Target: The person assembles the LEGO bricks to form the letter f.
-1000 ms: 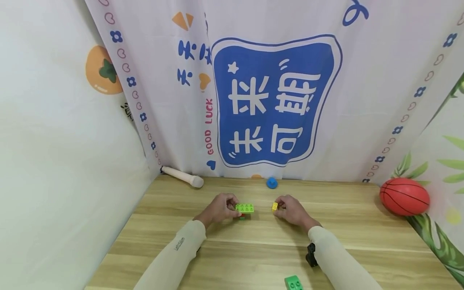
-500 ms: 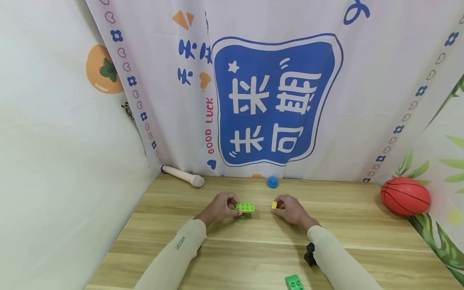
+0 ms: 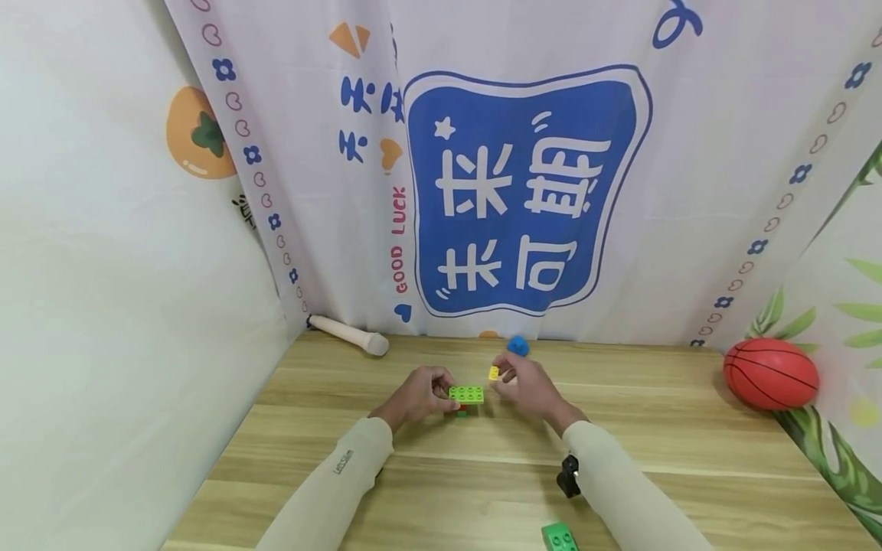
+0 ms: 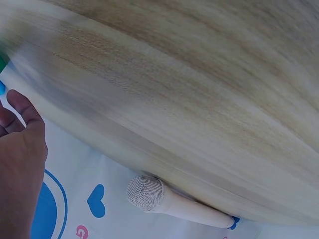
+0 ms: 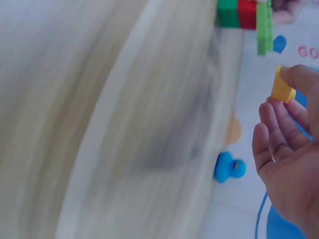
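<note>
My left hand (image 3: pixel 418 394) grips the left end of a small stack of toy building bricks. A flat lime-green brick (image 3: pixel 466 394) with studs tops the stack. Beneath it, in the right wrist view, come a red brick (image 5: pixel 247 14) and a darker green brick (image 5: pixel 228 13) at the bottom, beside the table. Between thumb and fingertips my right hand (image 3: pixel 530 386) pinches a small yellow brick (image 5: pixel 282 85). The yellow brick is held in the air just right of and behind the lime-green one, apart from it. The left wrist view cuts off most of the stack.
A blue toy duck (image 5: pixel 227 167) stands near the table's back edge, behind my right hand. The white microphone (image 3: pixel 347 335) lies at the back left, a red ball (image 3: pixel 770 373) at the right edge. Another green brick (image 3: pixel 558 537) is near the front. A curtain (image 3: pixel 344 252) hangs behind.
My right hand has moved left and slightly back with the yellow brick, closer to the stack, and now partly overlaps the blue duck. My left hand and the stack stay almost still.
</note>
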Available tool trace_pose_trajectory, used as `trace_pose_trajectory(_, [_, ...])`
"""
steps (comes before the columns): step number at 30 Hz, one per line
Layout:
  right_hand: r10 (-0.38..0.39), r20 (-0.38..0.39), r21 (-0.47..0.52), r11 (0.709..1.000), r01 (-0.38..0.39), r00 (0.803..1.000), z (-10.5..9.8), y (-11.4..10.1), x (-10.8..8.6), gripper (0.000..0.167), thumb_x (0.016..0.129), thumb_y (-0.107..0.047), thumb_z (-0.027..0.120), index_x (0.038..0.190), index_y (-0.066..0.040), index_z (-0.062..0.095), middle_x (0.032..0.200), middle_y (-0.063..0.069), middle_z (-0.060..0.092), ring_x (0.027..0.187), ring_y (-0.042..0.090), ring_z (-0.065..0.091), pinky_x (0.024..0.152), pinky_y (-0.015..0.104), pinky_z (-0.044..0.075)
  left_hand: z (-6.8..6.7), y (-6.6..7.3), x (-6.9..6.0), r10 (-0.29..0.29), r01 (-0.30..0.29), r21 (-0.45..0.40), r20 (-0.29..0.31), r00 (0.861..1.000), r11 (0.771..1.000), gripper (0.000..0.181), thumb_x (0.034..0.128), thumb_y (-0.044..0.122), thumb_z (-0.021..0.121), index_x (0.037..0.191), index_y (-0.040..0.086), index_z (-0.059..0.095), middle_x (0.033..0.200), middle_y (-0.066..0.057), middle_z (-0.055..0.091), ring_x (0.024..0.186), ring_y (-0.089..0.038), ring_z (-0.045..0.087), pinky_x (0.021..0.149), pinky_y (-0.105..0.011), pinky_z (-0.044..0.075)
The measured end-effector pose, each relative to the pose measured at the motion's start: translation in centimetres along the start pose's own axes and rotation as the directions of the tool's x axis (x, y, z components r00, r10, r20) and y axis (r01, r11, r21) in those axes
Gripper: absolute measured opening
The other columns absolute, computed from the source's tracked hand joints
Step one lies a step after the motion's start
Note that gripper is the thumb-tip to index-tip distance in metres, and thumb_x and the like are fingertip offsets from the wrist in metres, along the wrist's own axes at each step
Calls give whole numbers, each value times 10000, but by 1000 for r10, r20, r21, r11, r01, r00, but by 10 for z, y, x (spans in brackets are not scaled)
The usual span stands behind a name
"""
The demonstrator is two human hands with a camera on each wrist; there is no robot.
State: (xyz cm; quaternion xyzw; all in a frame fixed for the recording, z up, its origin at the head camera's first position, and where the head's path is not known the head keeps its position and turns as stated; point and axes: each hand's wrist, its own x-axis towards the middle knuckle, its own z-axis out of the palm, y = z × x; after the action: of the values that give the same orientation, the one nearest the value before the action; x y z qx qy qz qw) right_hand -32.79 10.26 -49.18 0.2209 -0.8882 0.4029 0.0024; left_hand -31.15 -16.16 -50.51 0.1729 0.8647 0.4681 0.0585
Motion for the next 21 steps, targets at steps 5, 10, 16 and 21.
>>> trace_pose_trajectory(5, [-94,36,26,995,93,995,8,-17,5,273,989,-171,776,1230,-62,707,1154,101,748,1017,235,712,905,437,609,0,-2,0,5,-5,-14,3,1000,1000,207,868,47,876,1029,26,747,968,-124,717,797,-134,585,689,-192,491])
trace_pose_trajectory(10, [-145,80,-9,989,146,986,17,-26,9,256,988,-189,781,1216,-82,737,1157,75,762,1063,261,715,899,441,602,1,-3,0,2,-2,-4,6,1000,1000,210,875,63,879,1039,47,747,959,-67,717,815,-124,600,712,-199,513])
trace_pose_trajectory(16, [-112,110,-36,993,117,988,24,-29,10,233,947,-144,833,1164,-97,765,1114,56,775,1062,264,721,904,448,598,1,-4,-1,23,-23,-6,14,1000,1000,211,876,68,879,1033,43,739,952,-63,715,819,-123,593,719,-203,510])
trace_pose_trajectory(21, [-108,113,-53,992,114,988,27,-31,10,252,936,-134,843,1176,-105,771,1130,46,781,1056,225,717,934,469,598,0,-3,-2,17,-17,3,14,1000,1000,209,880,61,875,1039,48,740,962,-60,714,830,-114,606,731,-202,522])
